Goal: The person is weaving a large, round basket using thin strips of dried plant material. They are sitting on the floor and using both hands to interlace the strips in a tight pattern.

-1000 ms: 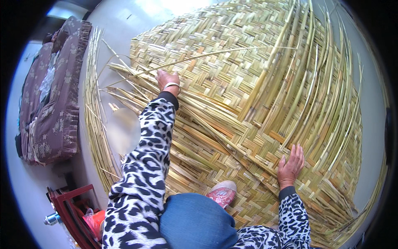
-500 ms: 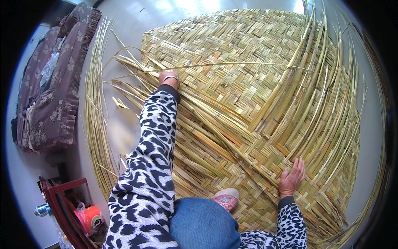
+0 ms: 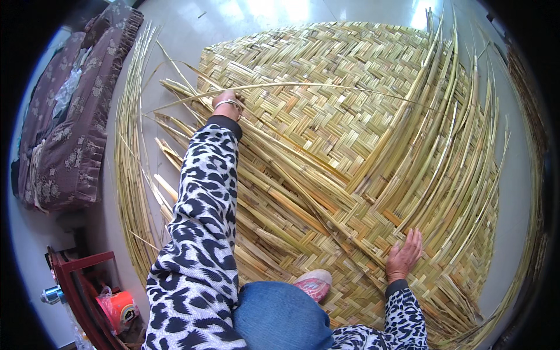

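A large mat of woven flat reed strips (image 3: 326, 122) covers the floor in front of me, with loose strip ends fanning out at its left and right. My left arm is stretched far forward, and my left hand (image 3: 228, 104), with a bracelet on its wrist, is closed at the mat's left edge. A long thin reed strip (image 3: 315, 85) runs through that hand and arches right across the weave; the fingertips are partly hidden. Lower right, my right hand (image 3: 405, 255) lies on the mat with fingers stretched, beside the upright bundle of reed strips (image 3: 429, 157).
Loose reed strips (image 3: 129, 169) lie along the floor at left. A cloth-covered sofa (image 3: 73, 125) stands beyond them. Near left is a dark red wooden frame (image 3: 87, 262) with an orange-red container (image 3: 119, 309). My shoe (image 3: 315, 284) rests on the mat.
My left hand has shifted slightly left and forward, and the long reed strip has moved with it. My right hand stays on the mat. The whole view has shifted a little.
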`<state>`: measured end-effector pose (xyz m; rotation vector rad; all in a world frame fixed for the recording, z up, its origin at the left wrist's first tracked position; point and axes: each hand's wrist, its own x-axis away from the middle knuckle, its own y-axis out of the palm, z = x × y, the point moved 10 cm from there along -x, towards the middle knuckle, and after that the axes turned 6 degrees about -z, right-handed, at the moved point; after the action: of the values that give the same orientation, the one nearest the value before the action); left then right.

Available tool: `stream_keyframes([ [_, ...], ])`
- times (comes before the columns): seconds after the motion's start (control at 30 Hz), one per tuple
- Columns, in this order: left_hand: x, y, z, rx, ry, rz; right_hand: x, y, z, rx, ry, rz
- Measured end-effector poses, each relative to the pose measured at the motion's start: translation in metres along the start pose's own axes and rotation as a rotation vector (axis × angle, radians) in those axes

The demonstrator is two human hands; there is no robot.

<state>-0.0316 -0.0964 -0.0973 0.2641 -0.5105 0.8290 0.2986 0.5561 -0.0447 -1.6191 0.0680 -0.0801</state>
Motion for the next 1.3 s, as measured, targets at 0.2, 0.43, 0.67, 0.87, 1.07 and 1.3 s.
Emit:
stream_keyframes([
  [0.2,0.032,-0.01,0.11,0.176,0.179,0.026,0.0,-0.002,0.0,-0.024,0.001,-0.023],
  [0.43,0.088,-0.031,0.26,0.18,0.453,0.058,-0.002,-0.008,-0.002,-0.071,0.019,-0.04],
  [0.67,0.177,-0.051,0.41,0.101,0.749,0.102,-0.009,-0.017,0.007,-0.145,0.049,-0.142],
  [0.87,0.258,-0.074,0.526,0.097,1.05,0.223,-0.023,-0.015,0.023,-0.277,-0.011,-0.246],
  [1.07,0.355,-0.109,0.584,-0.167,1.366,0.6,-0.033,-0.006,0.041,-0.373,-0.068,-0.346],
  [1.3,0.414,-0.051,0.563,-0.349,1.446,0.416,-0.056,-0.048,0.039,-0.519,-0.088,-0.405],
])
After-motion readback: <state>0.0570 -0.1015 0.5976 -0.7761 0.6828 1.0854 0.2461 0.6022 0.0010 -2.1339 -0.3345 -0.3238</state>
